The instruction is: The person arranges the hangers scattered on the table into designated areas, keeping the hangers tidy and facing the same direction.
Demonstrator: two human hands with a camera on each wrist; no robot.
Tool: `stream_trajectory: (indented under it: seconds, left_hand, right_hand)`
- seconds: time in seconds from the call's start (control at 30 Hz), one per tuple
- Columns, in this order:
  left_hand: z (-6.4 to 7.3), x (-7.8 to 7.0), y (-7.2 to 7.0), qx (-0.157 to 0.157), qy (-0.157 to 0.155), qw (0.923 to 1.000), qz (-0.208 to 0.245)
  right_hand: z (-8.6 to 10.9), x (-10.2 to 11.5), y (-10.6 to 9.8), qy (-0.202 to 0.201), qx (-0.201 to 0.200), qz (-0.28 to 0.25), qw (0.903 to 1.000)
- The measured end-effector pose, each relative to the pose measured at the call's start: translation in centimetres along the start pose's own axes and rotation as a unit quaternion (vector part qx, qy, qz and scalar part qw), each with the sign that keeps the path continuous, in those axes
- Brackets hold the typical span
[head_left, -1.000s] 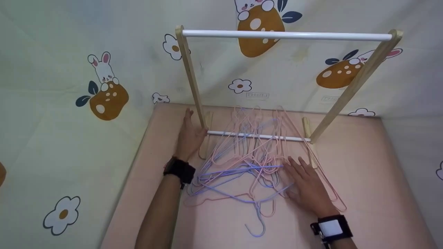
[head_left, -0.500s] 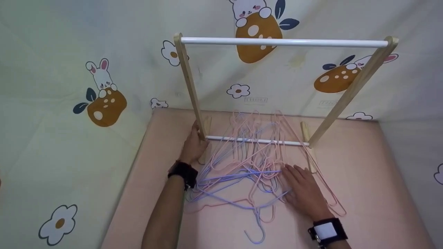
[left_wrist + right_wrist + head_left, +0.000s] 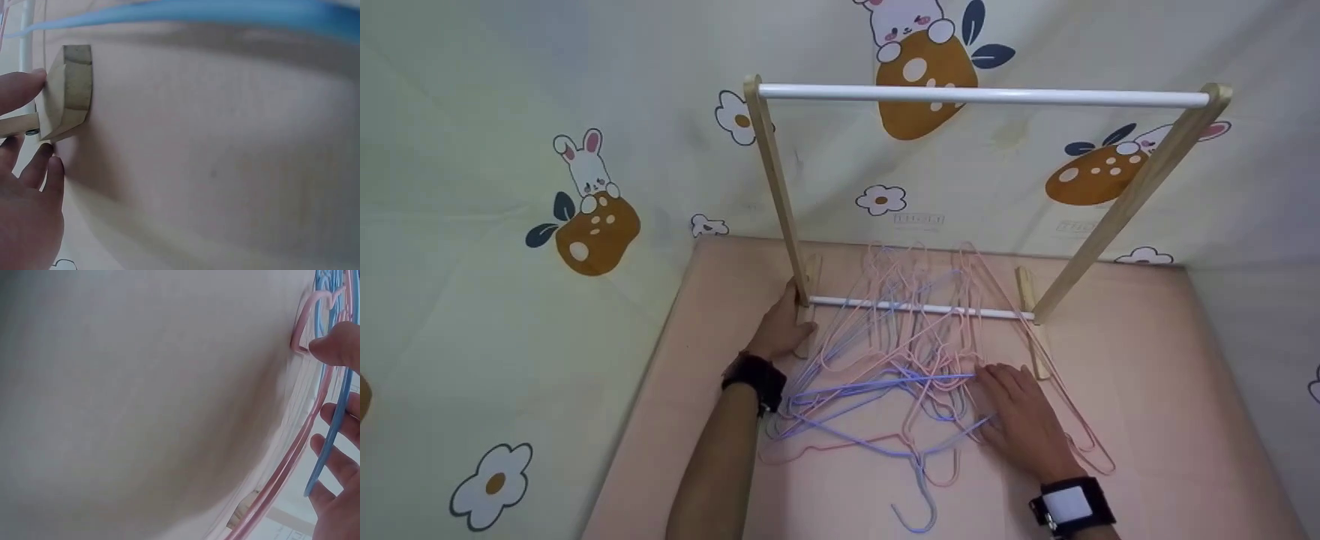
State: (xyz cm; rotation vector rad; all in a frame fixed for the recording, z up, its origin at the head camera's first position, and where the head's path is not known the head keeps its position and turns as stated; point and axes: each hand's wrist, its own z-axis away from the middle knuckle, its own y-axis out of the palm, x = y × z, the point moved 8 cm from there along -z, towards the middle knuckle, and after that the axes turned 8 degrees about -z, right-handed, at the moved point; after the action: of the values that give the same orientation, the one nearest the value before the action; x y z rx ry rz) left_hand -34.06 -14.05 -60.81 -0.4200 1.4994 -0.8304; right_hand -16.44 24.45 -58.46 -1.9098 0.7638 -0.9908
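A small clothes rack [image 3: 982, 95] stands upright, with white rods and wooden side posts. My left hand [image 3: 778, 326] grips the bottom of its left side, thumb and fingers on either side of the wooden foot [image 3: 77, 84]. Beneath and in front of the rack lies a tangled heap of pink and blue hangers [image 3: 885, 375]. My right hand [image 3: 1024, 416] rests at the heap's right side, its fingers loosely extended. In the right wrist view a blue hanger [image 3: 336, 424] crosses between its thumb and fingers, touching the fingers without a firm grasp.
A pink surface [image 3: 1155, 390] carries everything. Pale printed cloth with rabbits and flowers [image 3: 882, 200] rises behind and at both sides. One blue hanger hook [image 3: 919, 510] points toward me, and long pink hangers [image 3: 1072, 409] stick out to the right, past the rack's right foot [image 3: 1039, 352].
My left hand has gone from lying beside the left post, fingers stretched, to gripping the rack's foot. The right hand has barely moved. The head view has tilted slightly.
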Motion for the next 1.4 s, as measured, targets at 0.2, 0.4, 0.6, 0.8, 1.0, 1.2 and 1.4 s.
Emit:
stream_trajectory:
  seconds: [0.2,0.4,0.6,0.8,1.0,1.2,1.4]
  left_hand:
    - [-0.2,0.1,0.2,0.009,0.014,0.9998,0.007]
    - [-1.1,2.2,1.2,0.001,0.047,0.9984,0.032]
    - [-0.9,2.3,1.4,-0.006,0.087,0.9940,0.066]
    - [0.2,0.4,0.5,-0.001,0.056,0.9966,0.060]
    - [0.0,0.2,0.7,0.020,0.070,0.9966,0.039]
    - [-0.3,0.4,0.9,0.055,0.061,0.9956,0.043]
    - [-0.5,0.3,0.8,0.070,0.063,0.9944,0.048]
  right_hand:
    - [0.3,-0.2,-1.3,-0.002,-0.022,-0.017,0.9996]
    - [0.4,-0.8,-3.0,0.010,-0.038,-0.016,0.9991]
    - [0.1,-0.9,-4.1,0.024,-0.055,-0.030,0.9977]
    - [-0.1,-1.1,-5.2,0.047,-0.066,-0.054,0.9952]
    - [-0.2,-1.9,-7.4,0.070,-0.091,-0.052,0.9920]
    - [-0.5,-3.1,-10.3,0.098,-0.110,-0.034,0.9885]
    - [-1.0,-4.3,-13.5,0.102,-0.130,-0.020,0.9860]
